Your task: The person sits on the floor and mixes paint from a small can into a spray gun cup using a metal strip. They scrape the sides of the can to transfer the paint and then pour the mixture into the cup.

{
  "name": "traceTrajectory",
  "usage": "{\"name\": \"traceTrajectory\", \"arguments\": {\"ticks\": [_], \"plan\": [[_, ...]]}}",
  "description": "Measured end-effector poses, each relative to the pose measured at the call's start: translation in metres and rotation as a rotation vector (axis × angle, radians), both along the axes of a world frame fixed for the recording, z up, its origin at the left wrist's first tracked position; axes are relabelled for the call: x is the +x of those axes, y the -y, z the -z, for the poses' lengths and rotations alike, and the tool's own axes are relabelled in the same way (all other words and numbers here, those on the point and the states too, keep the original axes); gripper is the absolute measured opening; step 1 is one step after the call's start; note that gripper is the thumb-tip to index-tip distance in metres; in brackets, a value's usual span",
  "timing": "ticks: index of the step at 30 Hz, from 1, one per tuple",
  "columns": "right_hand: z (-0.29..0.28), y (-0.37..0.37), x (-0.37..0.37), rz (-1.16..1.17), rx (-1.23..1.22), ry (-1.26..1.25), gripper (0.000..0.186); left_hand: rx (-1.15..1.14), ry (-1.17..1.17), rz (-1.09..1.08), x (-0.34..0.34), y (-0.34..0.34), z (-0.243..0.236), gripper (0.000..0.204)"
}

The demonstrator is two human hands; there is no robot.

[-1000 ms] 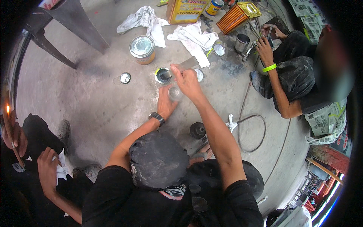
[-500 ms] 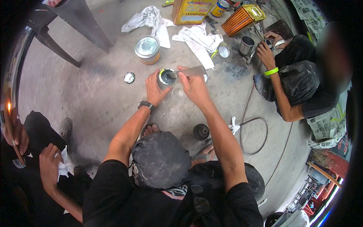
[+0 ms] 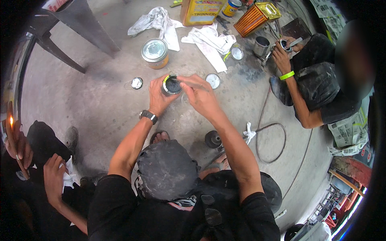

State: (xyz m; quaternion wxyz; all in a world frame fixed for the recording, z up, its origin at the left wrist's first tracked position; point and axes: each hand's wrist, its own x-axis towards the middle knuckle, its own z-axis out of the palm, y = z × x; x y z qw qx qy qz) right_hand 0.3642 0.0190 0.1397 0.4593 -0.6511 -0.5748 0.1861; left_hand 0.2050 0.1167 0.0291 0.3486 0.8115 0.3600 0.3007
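Observation:
My left hand is closed round the side of a small open can. Dark grey material lies inside it, and a yellow-green smear marks its rim. My right hand grips a flat grey spatula, blurred by motion, at the can's right rim. How far its tip reaches into the can cannot be made out. Just under my right fingers, a small clear cup is partly covered. A round white lid lies beyond that hand, and a smaller lid sits left of the can.
A larger closed paint can, white rags and a yellow thinner tin stand or lie ahead. At right, a co-worker's hand works with a cup. A hose curls across the floor; another person's hand is at left.
The small can has shifted slightly left and now tilts, still in my left hand. My right hand and spatula have moved left and down. At right, the co-worker's cup and blade now show more.

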Motion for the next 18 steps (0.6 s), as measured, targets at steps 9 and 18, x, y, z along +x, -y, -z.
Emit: {"name": "traceTrajectory", "arguments": {"ticks": [9, 18], "plan": [[-0.022, 0.0, -0.005, -0.118, -0.069, -0.069, 0.022, 0.038, 0.01, 0.021, -0.008, 0.004, -0.019, 0.081], [-0.037, 0.008, -0.002, -0.076, -0.184, -0.024, 0.021, 0.037, 0.041, 0.056, -0.012, 0.004, -0.029, 0.078]]}}
